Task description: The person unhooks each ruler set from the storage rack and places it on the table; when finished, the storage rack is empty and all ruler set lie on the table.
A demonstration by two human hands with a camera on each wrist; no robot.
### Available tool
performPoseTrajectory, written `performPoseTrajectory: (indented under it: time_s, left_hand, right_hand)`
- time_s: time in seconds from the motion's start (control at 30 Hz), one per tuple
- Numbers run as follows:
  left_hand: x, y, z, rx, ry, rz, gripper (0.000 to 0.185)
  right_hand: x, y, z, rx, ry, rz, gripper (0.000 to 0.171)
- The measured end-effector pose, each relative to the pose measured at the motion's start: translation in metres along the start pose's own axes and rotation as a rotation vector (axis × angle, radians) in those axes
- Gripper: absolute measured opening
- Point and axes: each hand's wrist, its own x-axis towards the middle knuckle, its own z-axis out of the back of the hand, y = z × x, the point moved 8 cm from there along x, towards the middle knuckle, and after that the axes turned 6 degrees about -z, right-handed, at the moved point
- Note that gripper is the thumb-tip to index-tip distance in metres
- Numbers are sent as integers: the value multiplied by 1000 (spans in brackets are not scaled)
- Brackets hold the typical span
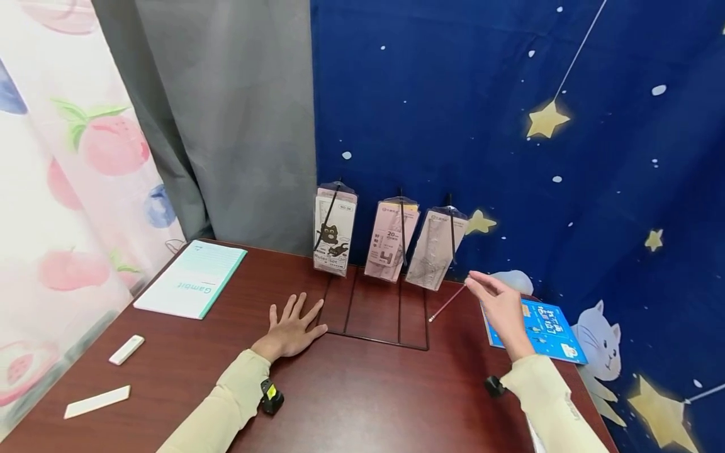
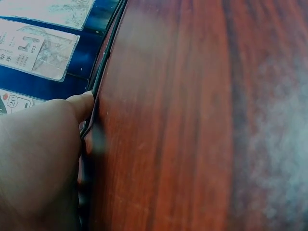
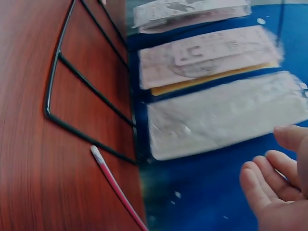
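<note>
Notebook (image 1: pixel 192 279) reads "Gambit"; hands: left (image 1: pixel 292 327) flat, right (image 1: pixel 500 305) seemingly pinching pencil (image 1: pixel 447 302)

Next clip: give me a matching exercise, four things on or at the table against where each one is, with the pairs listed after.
Things:
1. left hand
2. right hand
3. green-edged notebook
4. white eraser

Places:
a. far left of the table, beside the grey curtain
b. flat on the table at the wire rack's left edge
c. near the table's left edge, nearer the person than the notebook
d. raised right of the rack, pinching a thin red stick

Pairs: 1-b, 2-d, 3-a, 4-c
</note>
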Motion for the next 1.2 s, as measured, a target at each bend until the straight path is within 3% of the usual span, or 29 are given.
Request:
performPoseTrajectory:
  time_s: [0.27,0.4,0.5,0.73,1.03,1.2]
  left_hand:
    - [-5,-3,2,-30,-19,-15,76]
    - [-7,-6,6,-20,-13,-2,73]
    - [-10,-11,10,-3,4,19,70]
    - [-11,-15,13,25,26,40,67]
    - [-7,-10,7,-19,-32,-5,73]
    - [-7,-9,6,-23,-25,-7,72]
  right_hand:
    - [43,7,-22,139,-99,28,55]
    - [60,9,-33,263,-49,59,51]
    - [66,8,-40,268,-20,54,53]
    - [68,10,-43,226,-47,28,60]
    - [63,14,-40,246,-76,47,50]
    - [55,14,-39,261,-60,60,49]
